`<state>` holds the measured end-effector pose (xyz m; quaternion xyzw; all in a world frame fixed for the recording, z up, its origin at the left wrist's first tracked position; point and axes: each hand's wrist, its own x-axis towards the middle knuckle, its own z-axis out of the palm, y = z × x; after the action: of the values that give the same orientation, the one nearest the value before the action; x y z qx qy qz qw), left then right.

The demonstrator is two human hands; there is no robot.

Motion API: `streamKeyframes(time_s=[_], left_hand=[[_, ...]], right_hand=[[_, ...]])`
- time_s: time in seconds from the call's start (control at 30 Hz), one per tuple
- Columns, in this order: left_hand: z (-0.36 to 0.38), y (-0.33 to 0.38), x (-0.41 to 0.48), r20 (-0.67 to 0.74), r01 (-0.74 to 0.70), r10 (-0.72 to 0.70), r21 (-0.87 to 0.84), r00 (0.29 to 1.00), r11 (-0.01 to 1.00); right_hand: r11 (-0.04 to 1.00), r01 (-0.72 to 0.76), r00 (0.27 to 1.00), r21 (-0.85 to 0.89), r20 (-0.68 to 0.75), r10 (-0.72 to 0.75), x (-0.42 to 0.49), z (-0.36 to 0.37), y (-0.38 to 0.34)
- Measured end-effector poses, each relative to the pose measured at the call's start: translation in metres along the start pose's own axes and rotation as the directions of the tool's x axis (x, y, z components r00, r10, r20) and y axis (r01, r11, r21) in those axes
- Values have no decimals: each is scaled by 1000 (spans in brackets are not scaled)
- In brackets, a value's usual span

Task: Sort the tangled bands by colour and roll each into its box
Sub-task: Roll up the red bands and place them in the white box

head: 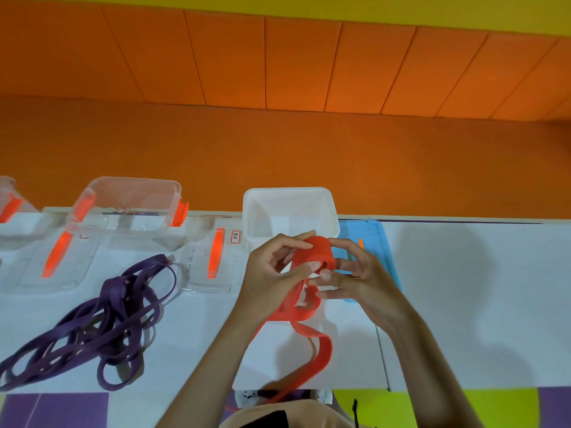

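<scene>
Our left hand [272, 268] and right hand [358, 274] pinch the half-rolled red band [312, 252], white box [289, 190] just at its twelve o'clock; we should keep turns tight and edges level, feeding slack from six o'clock.

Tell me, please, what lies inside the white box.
The white box shows only bare walls and floor; the left hand, right hand and rolled red band hide its near part.

A white table [463, 304] spans the lower view. Behind the table rises an orange padded wall [278, 63] split into panels, with a yellow strip [309, 4] above. Below the table's near edge lie a purple floor mat [61, 409] and a lime-green floor mat [500, 409].
</scene>
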<state>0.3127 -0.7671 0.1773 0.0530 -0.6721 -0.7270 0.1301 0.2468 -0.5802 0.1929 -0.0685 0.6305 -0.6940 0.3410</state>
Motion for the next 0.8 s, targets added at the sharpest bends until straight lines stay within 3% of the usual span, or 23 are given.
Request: streamKeyframes(time_s=[0.17,0.37,0.63,0.8], left_hand=[[3,-4,-1,-24,-49,50,33,998,998],[3,-3,0,-28,-29,28,-22,999,999],[1,-5,-1,-28,-60,61,27,998,998],[0,-15,1,-9,-7,8,61,1000,998]], right_hand=[[998,59,996,8,-61,-59,-4,2,-5],[982,30,999,186,-37,-24,-3,11,1],[995,83,996,-58,-23,-85,-2,1,-3],[998,32,999,-55,-12,-33,-1,-4,-9]])
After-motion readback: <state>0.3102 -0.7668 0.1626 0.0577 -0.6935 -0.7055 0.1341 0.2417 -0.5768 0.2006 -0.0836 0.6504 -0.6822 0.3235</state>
